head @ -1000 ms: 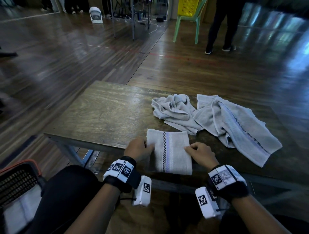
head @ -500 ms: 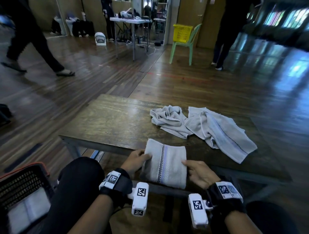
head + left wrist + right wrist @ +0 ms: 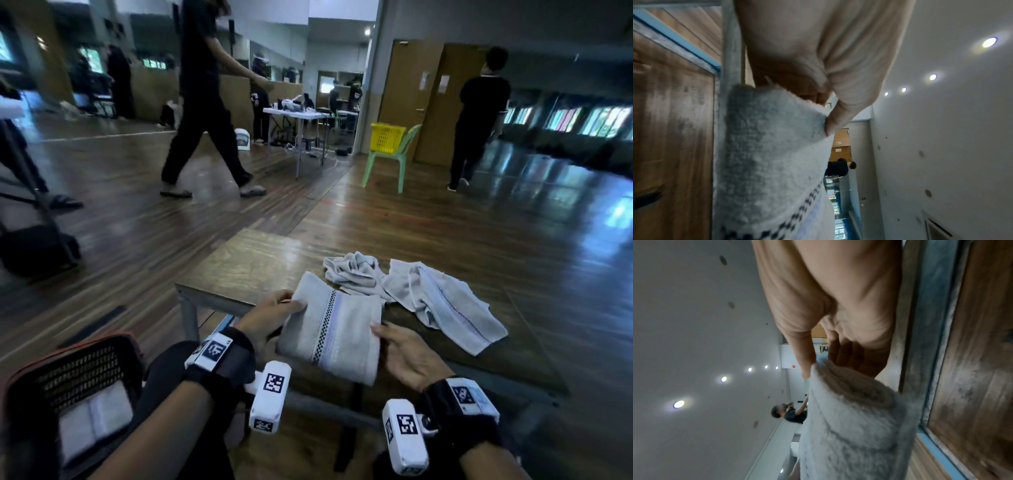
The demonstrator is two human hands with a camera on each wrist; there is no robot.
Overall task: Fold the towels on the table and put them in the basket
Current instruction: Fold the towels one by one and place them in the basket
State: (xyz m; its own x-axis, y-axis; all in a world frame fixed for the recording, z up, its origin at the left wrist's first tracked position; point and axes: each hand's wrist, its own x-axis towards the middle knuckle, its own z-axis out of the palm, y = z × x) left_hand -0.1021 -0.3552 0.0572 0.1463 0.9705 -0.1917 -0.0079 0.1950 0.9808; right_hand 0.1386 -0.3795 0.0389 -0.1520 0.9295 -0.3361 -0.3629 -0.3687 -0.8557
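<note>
Wooden table (image 3: 246, 263) under you carries the work: your folded towel (image 3: 334, 334) is at its near edge, raised between both hands. Your left hand (image 3: 270, 317) pinches its left side, thumb on top; your right hand (image 3: 404, 356) grips its right side, thumb above and fingers (image 3: 849, 353) beneath. Beyond it, a crumpled towel (image 3: 352, 272) and a spread towel (image 3: 445, 305) lie touching. Down at your left sits the basket (image 3: 78, 370), already holding folded cloth.
</note>
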